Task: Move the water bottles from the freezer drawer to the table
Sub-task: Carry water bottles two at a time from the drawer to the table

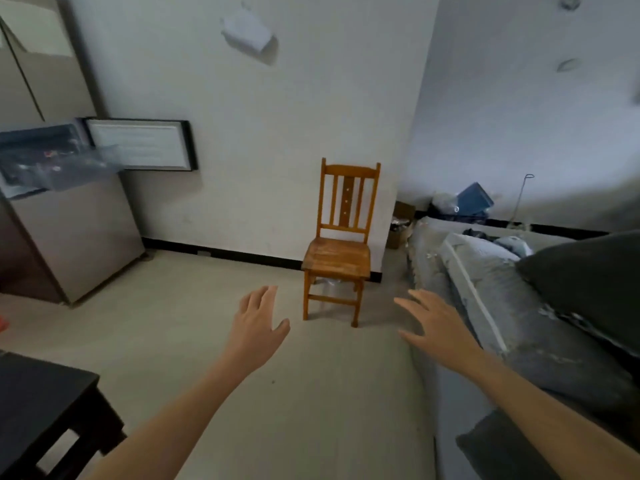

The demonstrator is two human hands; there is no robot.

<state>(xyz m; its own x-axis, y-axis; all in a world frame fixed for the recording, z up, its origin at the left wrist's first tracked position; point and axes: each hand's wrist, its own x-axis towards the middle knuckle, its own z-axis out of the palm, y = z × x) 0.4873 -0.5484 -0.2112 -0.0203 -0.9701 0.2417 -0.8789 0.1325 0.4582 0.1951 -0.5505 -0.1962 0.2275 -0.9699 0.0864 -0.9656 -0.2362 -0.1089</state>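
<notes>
A steel fridge [79, 237] stands at the far left with its freezer drawer [59, 161] pulled out. The drawer's contents are blurred, and I cannot make out bottles in it. The drawer's white-lined front panel [142, 145] faces me. A dark table [38, 396] shows its corner at the bottom left. My left hand [258, 323] and my right hand [431, 323] reach forward over the floor, fingers straight and spread, holding nothing.
A wooden chair [341, 258] stands against the white wall straight ahead. A grey sofa [491, 296] with a dark cushion [588, 278] fills the right side. Boxes and clutter [464, 206] lie in the far right corner. Pale floor [173, 323] stretches between fridge and chair.
</notes>
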